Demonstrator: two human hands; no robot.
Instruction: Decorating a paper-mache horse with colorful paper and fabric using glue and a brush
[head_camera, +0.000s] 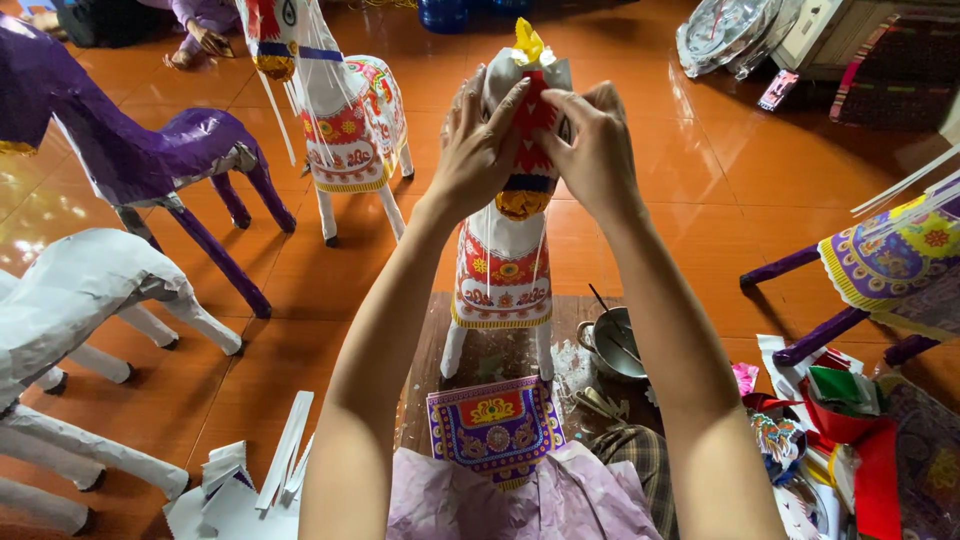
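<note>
**papercraft_lurker:** Paper everywhere in this shot. Both hands are working up at the head of the white paper horse (503, 262), right? How far along does it look to you?

**glue_and_scissors:** Pretty far, I'd say. The left hand (478, 150) is pressing with spread fingers against one side of the head, and the right hand (598, 150) is cupping the other side, fingers curled over the red-patterned face piece (533, 118). Neither one is closing into a fist, they're flattened on the paper, looking like they're smoothing or sticking it down. A yellow tuft (528, 42) is already sitting on top, just above the fingertips.

**papercraft_lurker:** And the body?

**glue_and_scissors:** Below the wrists the chest is already wearing its red and gold printed panel, and the legs are standing on a wooden board (425, 350) between the forearms. A purple printed sheet (493, 425) is lying loose down near the elbows, so my guess is some trim is still waiting to go on. A small metal pot (612, 345) with a stick in it is sitting just right of the right forearm, can't tell what's inside.

**papercraft_lurker:** Others around?

**glue_and_scissors:** Left of the left arm, a plain white horse (85, 290) and a purple horse (150, 150) are looking less dressed, while a decorated horse (345, 110) beyond the left hand is looking about finished.
</note>
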